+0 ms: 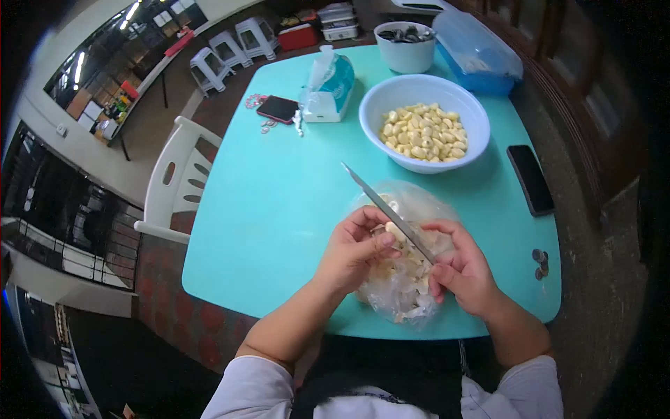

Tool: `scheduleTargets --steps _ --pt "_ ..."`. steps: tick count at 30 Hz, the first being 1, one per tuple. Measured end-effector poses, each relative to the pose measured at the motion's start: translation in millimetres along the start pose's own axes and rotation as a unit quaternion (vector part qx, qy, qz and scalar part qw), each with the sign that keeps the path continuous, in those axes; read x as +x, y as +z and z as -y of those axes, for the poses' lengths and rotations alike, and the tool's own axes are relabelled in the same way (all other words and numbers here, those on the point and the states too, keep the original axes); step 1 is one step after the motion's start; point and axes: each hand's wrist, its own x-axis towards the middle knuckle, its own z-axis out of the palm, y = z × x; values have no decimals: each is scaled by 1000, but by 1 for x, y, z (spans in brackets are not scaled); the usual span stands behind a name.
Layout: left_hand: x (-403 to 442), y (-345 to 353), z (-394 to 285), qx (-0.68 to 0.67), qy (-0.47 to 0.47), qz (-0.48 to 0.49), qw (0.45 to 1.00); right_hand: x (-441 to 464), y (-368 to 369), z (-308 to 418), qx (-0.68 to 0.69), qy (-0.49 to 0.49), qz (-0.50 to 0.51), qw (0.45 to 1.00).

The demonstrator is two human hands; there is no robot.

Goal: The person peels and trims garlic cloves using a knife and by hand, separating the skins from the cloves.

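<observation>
A bowl (426, 87) of peeled garlic cloves (423, 134) on the turquoise desk (265, 209), plastic stools (255, 35), a white chair (159, 199) and tiled floor (185, 307) indicate a food-preparation space resembling a simple eatery

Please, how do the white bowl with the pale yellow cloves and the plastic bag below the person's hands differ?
The bowl is round with a firm rim; the plastic bag is soft and crumpled. The bowl looks opaque, while the plastic bag is see-through. The bowl holds pale yellow cloves; the plastic bag holds pale scraps. Both rest on the turquoise table.
</observation>
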Motion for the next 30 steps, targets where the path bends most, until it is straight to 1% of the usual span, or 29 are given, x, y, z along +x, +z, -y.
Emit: scheduleTargets --steps 1,4,5,7,10,12,14,16,19,22,24,26,27,28,29,30 --pt "-1 1 1 -5 -5 -5 1000 -1 1 1 2 -12 2 1000" --pt "-3 5 5 3 25 18 1000 -3 -2 -7 -90 -69 10 994" --pt "-3 2 9 -4 24 -5 1000 -4 -2 -9 -118 -91 11 989" --pt "-1 0 14 14 65 19 998 -4 3 -11 -169 -149 12 974" --pt "3 -7 19 60 114 49 990 -10 6 7 -297 -99 13 950" --pt "2 -3 18 82 135 62 986 -8 6 0 -325 -156 -1 933" --pt "0 0 17 81 120 31 989 -7 6 -2 -333 -170 -6 928" --pt "-1 2 16 71 110 14 991 -6 4 -2 -321 -142 -1 936" --pt "-2 3 17 58 108 13 992 -3 3 -8 -327 -201 -11 923" --pt "-2 -3 20 67 117 22 991 -2 2 -9 -341 -191 -13 920" --pt "-2 -3 22 61 116 25 991 2 1 -15 -355 -248 -28 901" --pt "-1 -3 27 32 72 13 997 5 1 -12 -360 -245 -29 900" --pt "-1 -6 28 21 60 1 998 1 2 -6 -359 -212 -22 909" --pt "1 -15 29 76 54 21 995 1 1 -6 -339 -181 -15 923" --pt "-3 4 18 -30 60 38 997 0 0 -7 -319 -149 -10 936" --pt "-2 0 17 -4 66 62 996 -1 -3 -13 -280 -111 -6 953"
